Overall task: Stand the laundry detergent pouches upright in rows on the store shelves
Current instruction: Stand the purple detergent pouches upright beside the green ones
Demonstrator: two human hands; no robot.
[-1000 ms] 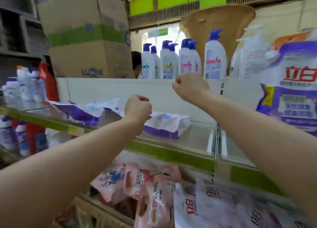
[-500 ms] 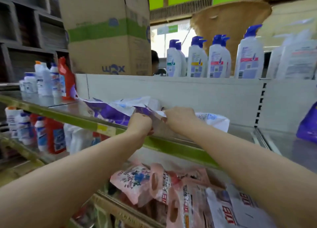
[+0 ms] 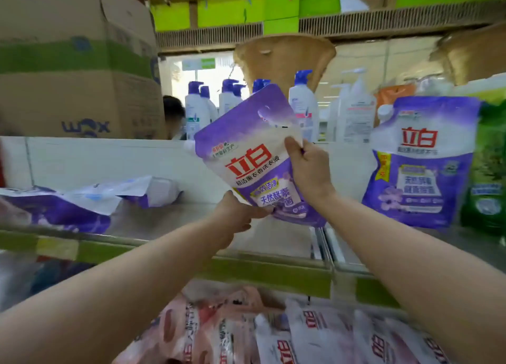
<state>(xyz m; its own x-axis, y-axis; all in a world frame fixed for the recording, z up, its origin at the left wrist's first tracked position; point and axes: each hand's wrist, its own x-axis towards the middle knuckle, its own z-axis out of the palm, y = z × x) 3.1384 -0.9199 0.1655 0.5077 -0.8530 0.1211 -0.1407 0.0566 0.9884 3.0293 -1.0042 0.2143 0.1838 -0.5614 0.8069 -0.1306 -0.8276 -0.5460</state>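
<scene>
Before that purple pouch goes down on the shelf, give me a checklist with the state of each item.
1. Grip: left hand holds the held pouch at its bottom corner, right hand at its side edge: ok.
2. Held pouch upright: tilted, not ok.
3. Label faces front: ok.
4. Bare shelf below it: ok.
5. Standing pouch on the right upright, to line up with: ok.
6. Flat pouches on the left stood up: not ok.
</scene>
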